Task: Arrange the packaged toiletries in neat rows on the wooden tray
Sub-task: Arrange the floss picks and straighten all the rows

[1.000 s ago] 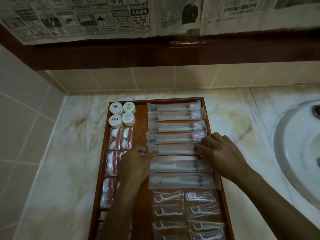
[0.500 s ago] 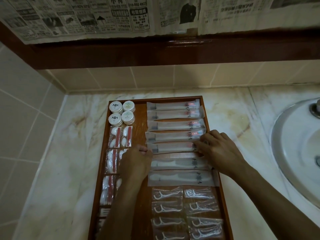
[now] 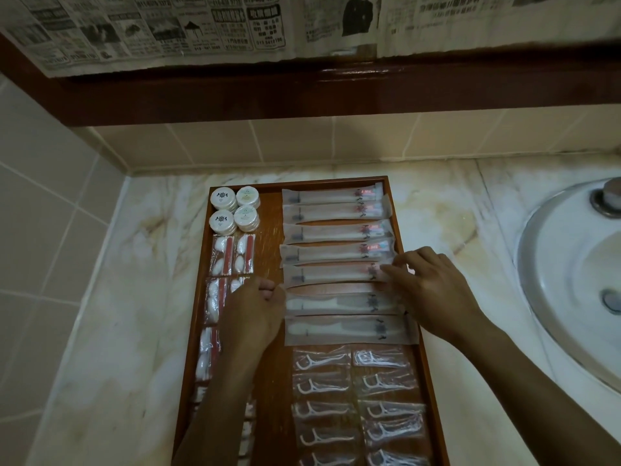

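Note:
A wooden tray (image 3: pixel 268 237) lies lengthwise on the marble counter. Several long frosted toothbrush packets are stacked in a column on its right half. My right hand (image 3: pixel 433 284) pinches the right end of the fifth packet (image 3: pixel 332 273). My left hand (image 3: pixel 253 314) has curled fingers at the left end of the packet below it (image 3: pixel 336 302). Round white soap tins (image 3: pixel 235 208) sit at the far left corner, with cotton-bud packets (image 3: pixel 232 255) in a column below them. Floss-pick packets (image 3: pixel 321 361) fill two columns at the near right.
A white sink basin (image 3: pixel 571 274) with its drain sits at the right of the marble counter (image 3: pixel 134 297). Tiled walls stand at the back and left. A dark wooden ledge with newspaper hangs above.
Both hands stay at the ends of the middle toothbrush packets; the right fingers have shifted slightly along the fifth packet's end. The packets have hardly moved.

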